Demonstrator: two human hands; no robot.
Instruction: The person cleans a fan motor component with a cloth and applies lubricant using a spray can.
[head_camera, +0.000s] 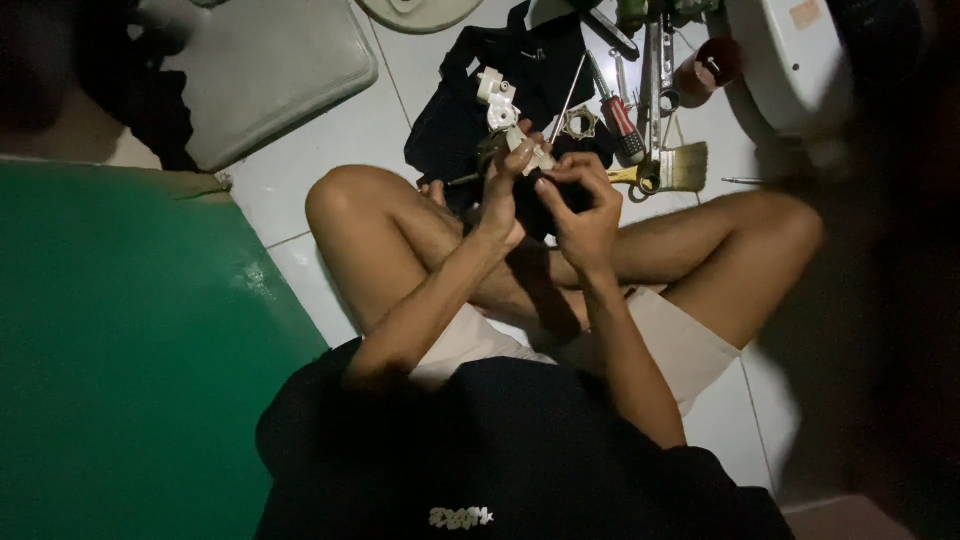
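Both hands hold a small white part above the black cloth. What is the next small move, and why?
Probably lift the white part toward the light. The left hand and right hand cover most of it, and the scene is dim. The red screwdriver lies close on the floor if needed.

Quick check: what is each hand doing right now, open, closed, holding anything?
Left hand: closed on a small white plastic part.
Right hand: fingers curled at the same part; what it grips cannot be told.

A home bathroom floor is serving as a repair spot: white tiles (330, 140), a toilet base (790, 70), screwdrivers (618, 110) and a paintbrush (680, 168) are lying about.
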